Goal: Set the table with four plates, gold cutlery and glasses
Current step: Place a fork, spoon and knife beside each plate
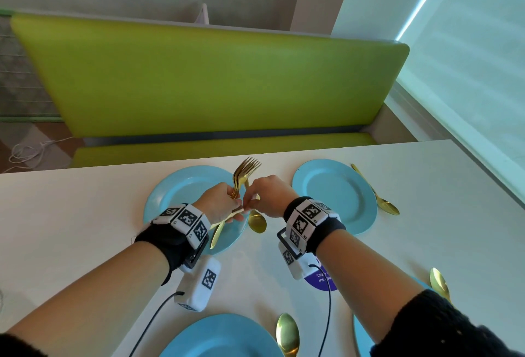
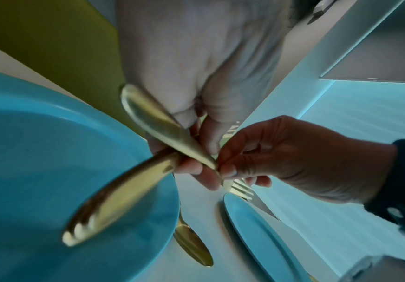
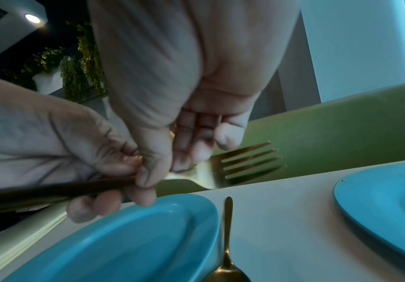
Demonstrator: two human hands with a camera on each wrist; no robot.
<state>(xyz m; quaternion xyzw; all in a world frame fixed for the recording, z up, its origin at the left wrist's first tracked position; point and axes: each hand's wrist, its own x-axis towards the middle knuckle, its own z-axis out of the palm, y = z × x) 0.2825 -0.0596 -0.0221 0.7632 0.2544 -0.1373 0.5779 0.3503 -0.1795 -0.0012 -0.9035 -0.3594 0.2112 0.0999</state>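
Note:
Over the far left blue plate (image 1: 170, 200), my left hand (image 1: 231, 200) grips a bundle of gold forks (image 1: 246, 165) by the handles (image 2: 114, 200), tines pointing away. My right hand (image 1: 251, 200) pinches one fork (image 3: 220, 171) of that bundle at its neck; its handle (image 2: 155, 122) sticks out apart from the others. A gold spoon (image 1: 257, 223) lies just right of this plate. The far right plate (image 1: 335, 194) has a spoon (image 1: 380, 200) at its right side. Two near plates (image 1: 224, 336) (image 1: 359, 339) each have a spoon (image 1: 287, 334) (image 1: 439, 282) beside them.
The white table (image 1: 85, 214) ends at a green bench (image 1: 213, 81) across from me. A window wall (image 1: 468, 72) runs along the right side. A purple round sticker (image 1: 322, 281) sits mid-table under my right wrist. A white cable (image 1: 31, 152) lies on the floor at far left.

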